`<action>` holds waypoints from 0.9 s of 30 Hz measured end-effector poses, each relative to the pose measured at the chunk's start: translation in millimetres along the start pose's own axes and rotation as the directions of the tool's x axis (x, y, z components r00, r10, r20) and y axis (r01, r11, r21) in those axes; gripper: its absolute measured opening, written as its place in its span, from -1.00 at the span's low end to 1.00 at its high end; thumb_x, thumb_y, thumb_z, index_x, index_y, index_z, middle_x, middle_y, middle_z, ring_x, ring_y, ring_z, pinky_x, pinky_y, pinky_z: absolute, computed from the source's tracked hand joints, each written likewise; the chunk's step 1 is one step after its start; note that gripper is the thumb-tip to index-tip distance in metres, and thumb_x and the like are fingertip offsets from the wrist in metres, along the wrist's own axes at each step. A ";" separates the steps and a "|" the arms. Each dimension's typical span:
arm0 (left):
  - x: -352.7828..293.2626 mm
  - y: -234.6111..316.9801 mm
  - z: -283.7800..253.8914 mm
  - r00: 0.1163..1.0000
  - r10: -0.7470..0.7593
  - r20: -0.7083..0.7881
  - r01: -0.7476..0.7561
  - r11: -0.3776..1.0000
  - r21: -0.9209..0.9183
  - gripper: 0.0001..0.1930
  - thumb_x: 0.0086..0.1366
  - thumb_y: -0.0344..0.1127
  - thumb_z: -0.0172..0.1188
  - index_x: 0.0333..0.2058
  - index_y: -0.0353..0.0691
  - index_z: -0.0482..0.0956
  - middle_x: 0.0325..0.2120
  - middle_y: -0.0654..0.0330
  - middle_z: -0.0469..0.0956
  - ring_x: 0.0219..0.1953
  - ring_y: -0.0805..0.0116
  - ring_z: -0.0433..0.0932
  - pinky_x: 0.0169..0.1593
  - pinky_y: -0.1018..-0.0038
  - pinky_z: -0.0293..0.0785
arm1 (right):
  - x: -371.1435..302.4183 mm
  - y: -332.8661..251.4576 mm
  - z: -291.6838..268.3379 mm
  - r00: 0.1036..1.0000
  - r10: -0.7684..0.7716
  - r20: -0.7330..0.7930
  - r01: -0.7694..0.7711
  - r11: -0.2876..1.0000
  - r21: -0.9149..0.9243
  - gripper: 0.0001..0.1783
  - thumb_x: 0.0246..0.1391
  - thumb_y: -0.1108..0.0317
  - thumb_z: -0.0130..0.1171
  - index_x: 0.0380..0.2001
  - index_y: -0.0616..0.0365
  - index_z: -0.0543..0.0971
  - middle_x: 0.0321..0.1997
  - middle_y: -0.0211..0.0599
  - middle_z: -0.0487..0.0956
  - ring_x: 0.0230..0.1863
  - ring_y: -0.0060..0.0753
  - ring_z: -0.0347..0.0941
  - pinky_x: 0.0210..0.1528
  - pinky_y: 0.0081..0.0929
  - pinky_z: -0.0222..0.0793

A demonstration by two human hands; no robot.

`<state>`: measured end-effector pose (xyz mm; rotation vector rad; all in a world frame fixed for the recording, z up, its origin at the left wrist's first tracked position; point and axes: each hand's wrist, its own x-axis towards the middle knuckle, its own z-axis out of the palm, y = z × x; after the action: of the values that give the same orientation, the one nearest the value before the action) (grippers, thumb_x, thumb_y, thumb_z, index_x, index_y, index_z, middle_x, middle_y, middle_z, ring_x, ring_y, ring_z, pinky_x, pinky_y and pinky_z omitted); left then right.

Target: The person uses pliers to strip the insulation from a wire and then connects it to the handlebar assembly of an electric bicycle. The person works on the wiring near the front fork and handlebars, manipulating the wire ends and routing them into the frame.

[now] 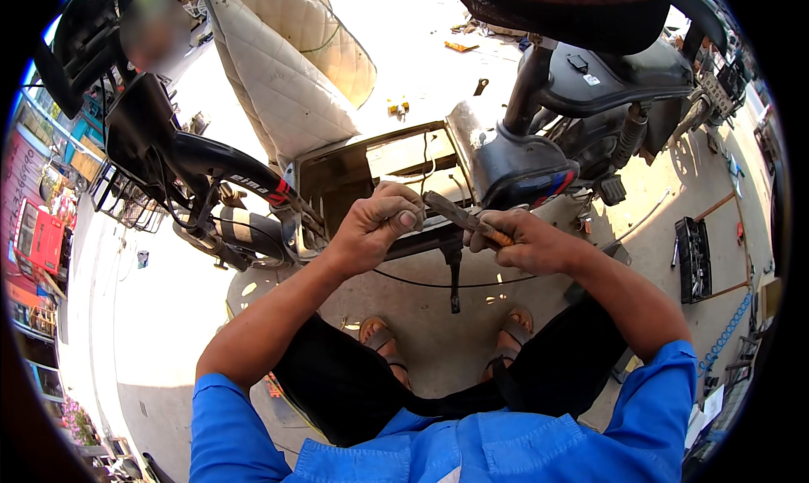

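Note:
My right hand [527,240] is wrapped round a pair of worn pliers [452,210] with orange on the handles. The jaws point left and reach close to my left hand [381,220]. Thumb and fingers of my left hand are pinched together, but what they hold is too small or hidden to make out. Both hands are above the near edge of an open compartment [333,167] in the footboard of an electric scooter [514,159]. A thin dark wire [428,159] rises inside the compartment, behind the hands.
A quilted cover [282,87] is on the far left side of the compartment. The handlebar column [160,138] stands left, the raised seat [565,11] far right. A black socket case [693,260] and a blue coiled hose [725,336] lie right. A kickstand [455,281] hangs near my feet.

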<state>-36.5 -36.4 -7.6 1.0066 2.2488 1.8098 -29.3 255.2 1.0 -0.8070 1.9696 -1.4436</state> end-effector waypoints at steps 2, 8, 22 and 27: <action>-0.3 1.5 0.3 0.999 -0.042 0.025 0.044 0.996 -0.083 -0.72 0.41 -0.18 0.13 -0.34 -0.30 0.60 -0.23 0.25 0.50 -0.11 0.43 0.39 0.06 0.41 0.30 | 0.1 -4.8 0.2 1.000 0.003 0.010 -0.004 1.000 0.027 -0.57 -0.20 0.67 -0.02 -0.16 0.20 0.52 -0.32 -0.46 0.39 -0.25 -0.60 0.29 -0.15 -0.56 0.28; 1.2 1.3 1.5 0.998 -0.045 0.052 0.056 0.971 -0.232 -0.77 0.42 -0.28 0.11 -0.29 -0.35 0.59 -0.24 0.27 0.47 -0.16 0.46 0.39 -0.02 0.43 0.36 | 3.7 -11.0 -2.5 0.991 0.095 0.093 -0.108 0.984 0.140 -0.68 -0.23 0.67 -0.03 -0.31 0.21 0.51 -0.36 -0.48 0.39 -0.35 -0.65 0.25 -0.26 -0.58 0.25; 8.1 6.0 7.9 0.985 -0.007 -0.170 0.056 0.957 0.284 -0.77 0.41 -0.27 0.11 -0.22 -0.33 0.61 -0.22 0.15 0.55 -0.03 0.30 0.40 0.08 0.38 0.31 | 11.5 -14.1 6.8 0.987 0.041 -0.153 -0.057 0.993 -0.107 -0.86 -0.13 0.63 0.00 -0.44 0.29 0.50 -0.52 -0.30 0.45 -0.41 -0.47 0.38 -0.31 -0.40 0.31; 6.0 1.6 7.4 0.976 -0.143 -0.163 0.147 0.989 0.010 -0.73 0.45 -0.21 0.08 -0.24 -0.34 0.59 -0.47 0.26 0.47 -0.38 0.48 0.40 -0.26 0.49 0.37 | 13.9 -19.1 4.2 0.990 0.086 -0.109 -0.095 0.992 -0.079 -0.89 -0.13 0.64 0.00 -0.47 0.29 0.48 -0.51 -0.28 0.44 -0.39 -0.44 0.38 -0.28 -0.39 0.32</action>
<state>-37.2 -26.8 -6.3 0.6999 2.3690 1.8698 -32.8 237.7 17.0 -0.6804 2.1303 -1.3833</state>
